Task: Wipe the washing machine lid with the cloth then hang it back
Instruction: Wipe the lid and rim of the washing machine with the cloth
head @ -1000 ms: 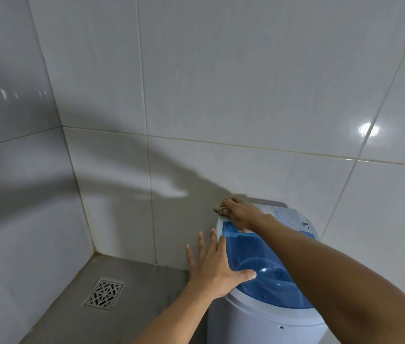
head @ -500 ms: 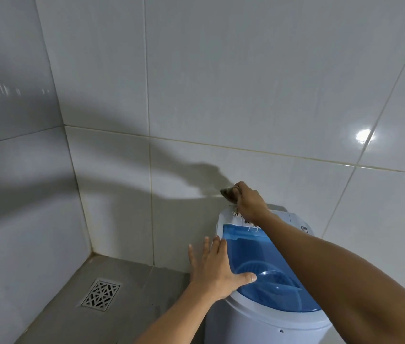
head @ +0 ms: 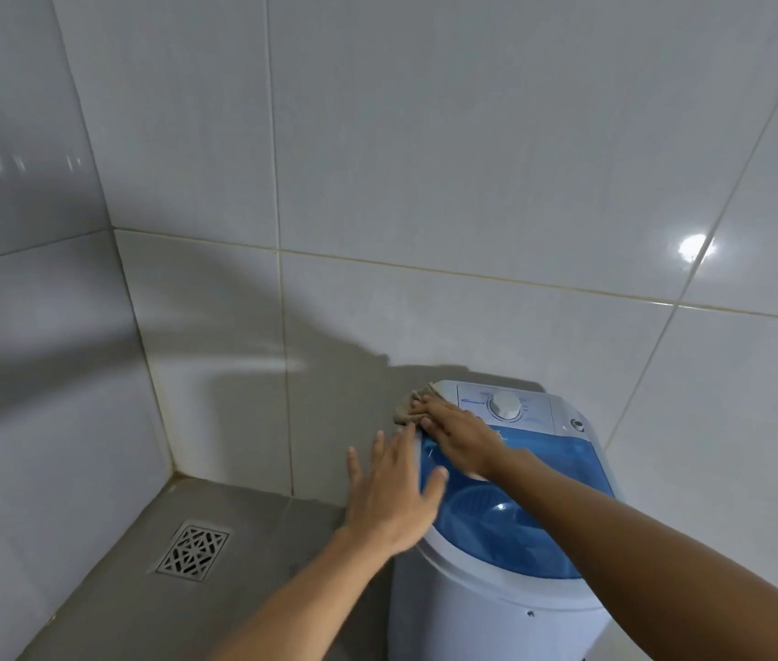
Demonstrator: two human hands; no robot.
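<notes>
I am pressing the beige cloth (head: 407,406) under my right hand (head: 461,436) onto the washing machine (head: 496,608) beside its dial (head: 505,406); my left hand (head: 394,493) is spreading wide against the blue lid (head: 520,512) edge, floor drain (head: 193,551) nearby.

Your floor (head: 244,613) and what stands on it

You are looking down at a grey floor running into a corner of white wall tiles at about 10 o'clock. A square metal drain grate (head: 193,551) sits flush in it at 9 o'clock, near the left wall. The white washing machine (head: 496,627) stands on the floor at 4 o'clock, close against the back wall, well apart from the grate.
</notes>
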